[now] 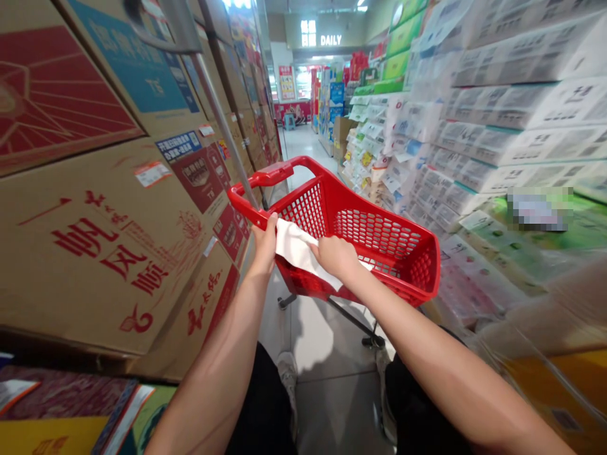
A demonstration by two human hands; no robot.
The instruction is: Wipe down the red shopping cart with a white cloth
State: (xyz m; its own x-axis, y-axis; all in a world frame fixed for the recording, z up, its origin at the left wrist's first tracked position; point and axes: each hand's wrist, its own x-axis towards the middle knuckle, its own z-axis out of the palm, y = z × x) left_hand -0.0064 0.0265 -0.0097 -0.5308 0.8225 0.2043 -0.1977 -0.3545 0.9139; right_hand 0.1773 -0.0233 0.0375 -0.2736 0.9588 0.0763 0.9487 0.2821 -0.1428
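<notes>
A red plastic shopping cart [379,218] with honeycomb holes in its walls stands sideways in front of me. My left hand [265,243] grips its near rim, close to the handle end, with the thumb on top. A white cloth [296,246] is draped over the near rim beside that hand. Bunched in my closed right hand [336,256] is part of the same cloth, held against the middle of the rim. The fingers of both hands are partly hidden from above. No goods show in the visible part of the basket.
Stacked cardboard boxes [85,253] line the left side, with a metal pole [222,120] in front of them. White tissue packs [497,139] are piled on the right. A tiled aisle floor [303,144] runs ahead to a blue stool [289,121].
</notes>
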